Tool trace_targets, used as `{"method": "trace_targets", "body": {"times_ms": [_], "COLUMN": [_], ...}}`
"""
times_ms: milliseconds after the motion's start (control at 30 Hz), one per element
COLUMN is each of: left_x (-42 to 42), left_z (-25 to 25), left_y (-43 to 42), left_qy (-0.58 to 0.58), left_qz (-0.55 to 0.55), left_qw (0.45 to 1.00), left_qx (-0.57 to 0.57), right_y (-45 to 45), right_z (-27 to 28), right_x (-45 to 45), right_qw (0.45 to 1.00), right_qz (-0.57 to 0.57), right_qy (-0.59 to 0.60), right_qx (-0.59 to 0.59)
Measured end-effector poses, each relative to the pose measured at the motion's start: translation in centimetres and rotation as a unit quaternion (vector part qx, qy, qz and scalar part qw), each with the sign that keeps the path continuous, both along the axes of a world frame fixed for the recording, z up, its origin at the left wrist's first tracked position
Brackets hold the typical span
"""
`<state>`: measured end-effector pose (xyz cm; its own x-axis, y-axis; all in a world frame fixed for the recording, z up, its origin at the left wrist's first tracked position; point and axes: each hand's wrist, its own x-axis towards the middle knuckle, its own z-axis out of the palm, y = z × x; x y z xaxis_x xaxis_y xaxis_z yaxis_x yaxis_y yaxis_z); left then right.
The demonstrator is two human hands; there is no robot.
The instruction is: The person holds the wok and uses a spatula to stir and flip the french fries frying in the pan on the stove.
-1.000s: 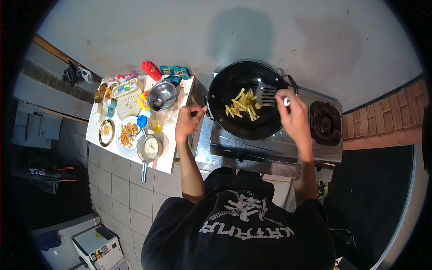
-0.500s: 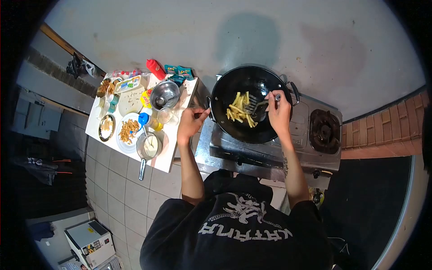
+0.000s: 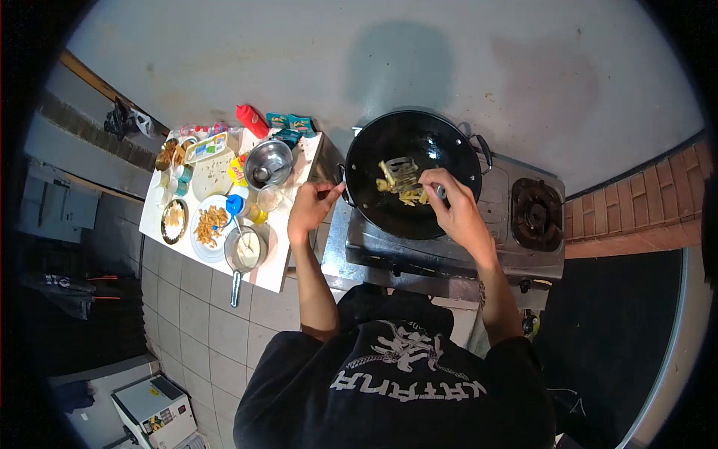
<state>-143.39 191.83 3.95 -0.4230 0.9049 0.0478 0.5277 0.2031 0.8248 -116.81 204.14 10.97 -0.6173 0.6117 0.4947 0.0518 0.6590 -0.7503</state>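
Observation:
A black wok (image 3: 449, 150) sits on the left burner of a metal gas stove (image 3: 493, 243). My left hand (image 3: 310, 209) pinches the wok's left handle (image 3: 345, 187) between thumb and fingers. In my right hand (image 3: 456, 206) is a slotted metal spatula (image 3: 404, 170), closed around its handle at the wok's lower right. The spatula's blade lies over yellow potato strips (image 3: 413, 197) in the middle of the wok and partly covers them.
The stove's right burner (image 3: 537, 213) has nothing on it. On a white table (image 3: 269, 277) to the left stand a saucepan of pale sauce (image 3: 245, 251), a plate of browned food (image 3: 209, 224), a metal bowl (image 3: 269, 161), a red squeeze bottle (image 3: 252, 120) and an egg carton (image 3: 206, 147).
My right hand has moved down and left, and the spatula's blade has shifted left over the potato strips, which now lie more bunched together. My left hand stays on the wok handle.

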Motion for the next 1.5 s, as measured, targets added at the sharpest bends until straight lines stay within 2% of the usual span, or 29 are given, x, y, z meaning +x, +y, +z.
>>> {"method": "trace_targets", "body": {"times_ms": [33,200,300,367,433,500,567,700,767,867,1067,1100,1167,1233,1300,1500], "left_x": [-0.1,-0.1,-0.2,-0.3,-0.2,-0.2,-0.5,-0.3,-0.4,-0.3,-1.0,-1.0,-0.9,-1.1,-1.1,-1.5], "left_z": [0.0,0.3,0.3,0.1,0.2,0.0,-0.5,-0.5,-0.8,-0.7,-1.7,-1.1,0.2,0.0,-0.2,0.7], "left_y": [0.0,0.1,0.0,0.0,0.0,-0.1,-0.1,0.1,0.0,-0.1,0.1,0.2,0.2,0.3,0.3,0.7], "left_qy": [-0.001,-0.005,-0.018,-0.002,-0.014,-0.026,-0.015,-0.006,-0.021,-0.026,0.009,0.009,0.001,0.005,0.004,0.016], "left_qz": [-0.002,-0.008,-0.011,-0.021,-0.022,-0.021,-0.029,-0.020,-0.017,-0.017,-0.026,-0.028,-0.029,-0.035,-0.045,-0.067], "left_qw": [1.000,1.000,0.999,1.000,1.000,0.999,0.999,1.000,1.000,1.000,1.000,1.000,0.995,0.995,0.999,0.997], "left_qx": [0.002,-0.015,-0.028,-0.003,0.000,0.000,0.012,0.022,-0.014,-0.001,0.007,0.009,-0.095,-0.095,-0.011,-0.045], "right_y": [-0.1,0.2,0.8,1.7,2.5,2.7,3.3,3.5,4.1,4.3,3.6,3.4,2.8,1.6,0.7,-0.7], "right_z": [0.0,1.3,1.6,1.7,2.1,2.2,1.2,-1.9,-3.9,-5.0,-3.1,-2.6,-1.8,-0.4,0.5,1.4], "right_x": [0.1,1.9,3.0,3.5,3.6,3.0,2.2,-0.8,-2.1,-3.0,-2.5,-2.4,-2.1,-1.8,-1.4,0.7], "right_qw": [0.999,0.998,0.997,0.993,0.975,0.970,0.966,0.971,0.972,0.973,0.977,0.977,0.985,0.986,0.995,0.998], "right_qz": [0.018,0.004,-0.082,-0.116,-0.201,-0.216,-0.217,-0.231,-0.232,-0.214,-0.157,-0.159,-0.142,-0.129,-0.086,-0.059], "right_qy": [-0.004,-0.012,0.000,-0.011,-0.086,-0.108,-0.108,-0.058,0.003,0.030,0.076,0.077,0.076,0.072,0.051,0.013], "right_qx": [0.048,0.054,-0.001,0.005,0.023,0.011,0.085,-0.021,-0.025,-0.076,-0.118,-0.116,-0.060,-0.077,-0.009,-0.006]}}
